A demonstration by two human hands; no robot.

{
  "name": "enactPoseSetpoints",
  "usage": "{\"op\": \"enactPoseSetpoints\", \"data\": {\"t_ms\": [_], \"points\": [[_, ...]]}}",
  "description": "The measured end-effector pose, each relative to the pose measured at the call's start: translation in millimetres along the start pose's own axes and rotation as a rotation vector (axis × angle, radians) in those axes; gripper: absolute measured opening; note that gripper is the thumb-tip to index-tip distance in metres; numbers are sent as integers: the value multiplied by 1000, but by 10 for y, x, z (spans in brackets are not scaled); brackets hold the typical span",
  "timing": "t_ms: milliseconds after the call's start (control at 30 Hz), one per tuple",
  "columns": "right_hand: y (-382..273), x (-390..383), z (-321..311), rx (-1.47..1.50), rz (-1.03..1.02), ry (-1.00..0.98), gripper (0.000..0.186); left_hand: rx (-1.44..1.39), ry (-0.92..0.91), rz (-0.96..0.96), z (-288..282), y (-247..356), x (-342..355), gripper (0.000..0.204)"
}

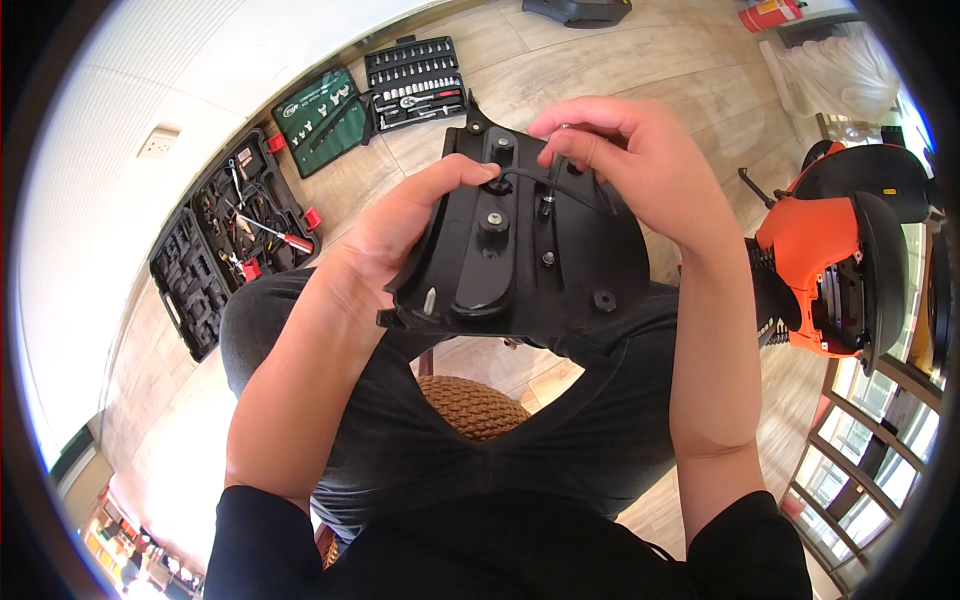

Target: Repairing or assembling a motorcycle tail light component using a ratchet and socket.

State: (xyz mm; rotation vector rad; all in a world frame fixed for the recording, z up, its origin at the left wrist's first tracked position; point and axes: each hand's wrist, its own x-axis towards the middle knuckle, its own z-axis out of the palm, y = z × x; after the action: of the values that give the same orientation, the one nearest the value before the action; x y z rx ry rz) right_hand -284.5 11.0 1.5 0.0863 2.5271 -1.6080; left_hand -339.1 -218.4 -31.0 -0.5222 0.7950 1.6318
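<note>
A black moulded panel [465, 280] with bolts and raised mounts lies across my lap. My left hand [410, 215] grips its left side, the thumb on top beside a mount. A thin black cord or bar [590, 185] crosses the panel's upper part; I cannot tell which it is. My right hand [640, 165] is bent over the upper right of the panel, thumb and forefinger closed on something small and mostly hidden, just above a metal bolt [547, 204].
An open socket set [415, 80], a green wrench roll [320, 120] and an open toolbox [230, 240] lie on the floor ahead and left. An orange-and-black machine [815, 270] stands at my right. A red extinguisher [770, 14] is at the far back.
</note>
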Motion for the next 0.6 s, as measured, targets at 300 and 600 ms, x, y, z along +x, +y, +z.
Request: {"op": "enactPoseSetpoints", "data": {"t_ms": [300,600], "points": [[4,0,36,-107,74,57,17,25,18,-22,5,18,-20,30],[88,4,155,115,-42,35,24,65,66,59,21,45,-18,34]]}}
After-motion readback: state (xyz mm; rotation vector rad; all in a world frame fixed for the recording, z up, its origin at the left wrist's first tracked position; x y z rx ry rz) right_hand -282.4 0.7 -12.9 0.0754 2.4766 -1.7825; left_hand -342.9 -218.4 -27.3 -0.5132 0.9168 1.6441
